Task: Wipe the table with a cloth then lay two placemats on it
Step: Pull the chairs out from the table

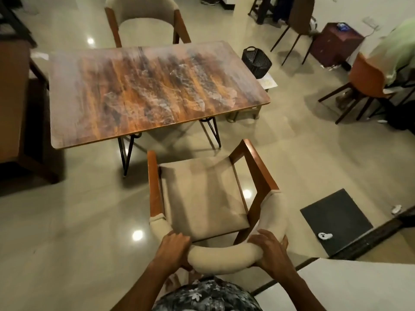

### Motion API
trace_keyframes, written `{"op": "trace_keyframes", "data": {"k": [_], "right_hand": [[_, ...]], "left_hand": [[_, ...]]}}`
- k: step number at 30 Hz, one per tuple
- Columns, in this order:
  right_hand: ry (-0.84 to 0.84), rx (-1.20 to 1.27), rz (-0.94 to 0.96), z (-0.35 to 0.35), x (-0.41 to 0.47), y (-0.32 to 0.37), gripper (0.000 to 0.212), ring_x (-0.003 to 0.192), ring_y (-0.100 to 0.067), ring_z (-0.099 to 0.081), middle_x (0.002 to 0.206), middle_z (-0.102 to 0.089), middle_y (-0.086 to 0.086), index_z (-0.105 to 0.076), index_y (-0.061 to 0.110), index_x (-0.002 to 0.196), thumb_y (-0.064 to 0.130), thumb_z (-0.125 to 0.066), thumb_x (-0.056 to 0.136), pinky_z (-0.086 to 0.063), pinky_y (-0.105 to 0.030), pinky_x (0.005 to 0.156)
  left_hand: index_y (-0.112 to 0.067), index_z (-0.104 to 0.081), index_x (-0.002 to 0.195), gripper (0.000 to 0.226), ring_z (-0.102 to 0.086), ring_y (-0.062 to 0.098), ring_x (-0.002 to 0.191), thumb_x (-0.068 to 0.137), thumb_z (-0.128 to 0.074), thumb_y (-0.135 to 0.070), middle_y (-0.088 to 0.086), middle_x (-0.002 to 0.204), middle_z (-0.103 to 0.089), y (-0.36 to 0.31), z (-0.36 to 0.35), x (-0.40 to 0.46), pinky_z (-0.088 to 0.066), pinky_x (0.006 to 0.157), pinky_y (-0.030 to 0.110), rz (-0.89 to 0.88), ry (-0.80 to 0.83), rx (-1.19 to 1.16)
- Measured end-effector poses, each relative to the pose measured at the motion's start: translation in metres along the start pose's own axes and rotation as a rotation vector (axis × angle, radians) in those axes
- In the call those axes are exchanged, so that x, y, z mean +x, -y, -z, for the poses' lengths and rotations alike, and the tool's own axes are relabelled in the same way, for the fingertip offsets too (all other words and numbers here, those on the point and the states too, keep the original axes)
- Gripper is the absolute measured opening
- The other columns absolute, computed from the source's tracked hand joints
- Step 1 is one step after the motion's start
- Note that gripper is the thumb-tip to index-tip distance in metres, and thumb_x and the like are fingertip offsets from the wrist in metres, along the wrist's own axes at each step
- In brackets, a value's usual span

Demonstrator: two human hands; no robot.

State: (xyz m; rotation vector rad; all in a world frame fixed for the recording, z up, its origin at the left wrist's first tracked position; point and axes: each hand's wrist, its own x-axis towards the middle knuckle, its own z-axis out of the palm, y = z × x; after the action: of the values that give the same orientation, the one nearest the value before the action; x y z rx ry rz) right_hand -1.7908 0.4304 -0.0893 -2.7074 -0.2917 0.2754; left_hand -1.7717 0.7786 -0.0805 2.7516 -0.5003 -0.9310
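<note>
A wooden table (148, 90) with a streaked brown top and black hairpin legs stands ahead of me, with nothing on it. Between me and the table is a beige padded chair (202, 194) with wooden arms, pulled back from the table's near edge. My left hand (174, 245) grips the left part of its curved padded backrest. My right hand (267, 248) grips the right part of the same backrest. No cloth or placemat is in view.
A second beige chair (143, 21) stands at the table's far side. A black basket (256, 61) sits on the floor right of the table. Orange chairs (368, 79) stand far right. A dark mat (336, 221) lies on the floor at right; a white surface (336, 286) is at bottom right.
</note>
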Motion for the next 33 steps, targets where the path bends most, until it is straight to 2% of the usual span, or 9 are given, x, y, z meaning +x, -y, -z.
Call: {"op": "trace_keyframes", "data": {"k": [4,8,11,15,18,20,24,28,33], "right_hand": [[0.05,0.01,0.019,0.022,0.028,-0.009,0.068,0.118,0.002,-0.052,0.113,-0.075,0.006,-0.081,0.027,0.107,0.064,-0.086,0.05,-0.036,-0.053,0.101],[0.115,0.003,0.014,0.035,0.055,-0.008,0.069,0.118,-0.012,-0.059,0.117,-0.076,-0.001,-0.082,0.024,0.107,0.043,-0.103,0.044,-0.008,-0.036,0.122],[0.151,0.013,-0.041,0.032,0.073,-0.016,0.066,0.126,-0.009,-0.051,0.127,-0.071,0.002,-0.08,0.03,0.112,0.055,-0.092,0.051,-0.011,-0.072,0.119],[0.225,0.049,0.046,0.009,0.096,-0.048,0.064,0.135,-0.01,-0.054,0.129,-0.068,0.01,-0.074,0.04,0.119,0.068,-0.08,0.062,-0.02,-0.075,0.12],[0.207,-0.005,0.048,0.012,0.122,-0.051,0.051,0.134,-0.011,-0.048,0.132,-0.067,0.01,-0.074,0.036,0.12,0.05,-0.083,0.072,-0.011,-0.071,0.121],[0.266,-0.062,0.111,0.022,0.133,-0.054,0.057,0.134,-0.017,-0.054,0.129,-0.066,0.014,-0.071,0.039,0.119,0.049,-0.086,0.065,-0.022,-0.082,0.113],[0.434,-0.233,0.183,0.046,0.145,-0.046,0.089,0.155,-0.021,-0.027,0.159,-0.041,0.009,-0.043,0.037,0.153,0.059,-0.082,0.075,-0.019,-0.082,0.115],[0.325,-0.265,0.13,0.06,0.135,-0.061,0.111,0.164,-0.032,-0.001,0.177,-0.007,-0.009,-0.028,0.028,0.165,0.075,-0.075,0.076,-0.027,-0.069,0.119],[0.264,-0.228,0.145,0.056,0.118,-0.088,0.109,0.162,-0.033,0.016,0.177,0.014,-0.009,-0.027,0.03,0.165,0.074,-0.075,0.078,-0.018,-0.071,0.121]], "left_hand": [[-0.02,-0.061,0.132,0.069,-0.06,0.026,0.128,0.081,-0.084,-0.06,0.006,0.14,-0.065,-0.008,0.004,0.009,-0.044,0.106,0.036,0.049,-0.033,-0.056],[-0.026,-0.063,0.133,0.063,-0.062,0.021,0.128,0.083,-0.082,-0.06,0.001,0.141,-0.066,-0.007,0.006,0.019,-0.047,0.107,0.034,0.089,-0.102,-0.118],[-0.031,-0.067,0.133,0.07,-0.064,0.016,0.126,0.075,-0.086,-0.066,-0.004,0.138,-0.069,-0.002,0.007,0.026,-0.051,0.106,0.032,0.142,-0.094,-0.168],[-0.035,-0.065,0.135,0.076,-0.063,0.013,0.129,0.071,-0.086,-0.071,-0.008,0.139,-0.068,0.0,0.016,0.043,-0.049,0.108,0.029,0.217,-0.064,-0.165],[-0.034,-0.066,0.135,0.09,-0.066,0.014,0.127,0.061,-0.088,-0.079,-0.007,0.137,-0.07,0.0,0.031,0.059,-0.052,0.107,0.029,0.311,0.0,-0.149],[-0.033,-0.064,0.138,0.095,-0.063,0.018,0.13,0.058,-0.092,-0.075,-0.004,0.141,-0.068,-0.01,0.039,0.063,-0.05,0.11,0.031,0.393,-0.034,-0.165],[-0.023,-0.024,0.17,0.112,-0.018,0.031,0.165,0.082,-0.084,-0.059,0.008,0.177,-0.021,-0.047,0.033,0.06,-0.021,0.132,0.055,0.542,-0.1,-0.049],[-0.023,0.02,0.169,0.137,0.023,0.036,0.164,0.083,-0.071,-0.078,0.011,0.175,0.032,-0.118,0.016,0.073,-0.013,0.123,0.078,0.563,-0.086,-0.24],[-0.02,0.023,0.168,0.138,0.036,0.038,0.159,0.085,-0.069,-0.078,0.015,0.168,0.043,-0.158,0.02,0.084,-0.013,0.119,0.085,0.625,-0.13,-0.375]]}}
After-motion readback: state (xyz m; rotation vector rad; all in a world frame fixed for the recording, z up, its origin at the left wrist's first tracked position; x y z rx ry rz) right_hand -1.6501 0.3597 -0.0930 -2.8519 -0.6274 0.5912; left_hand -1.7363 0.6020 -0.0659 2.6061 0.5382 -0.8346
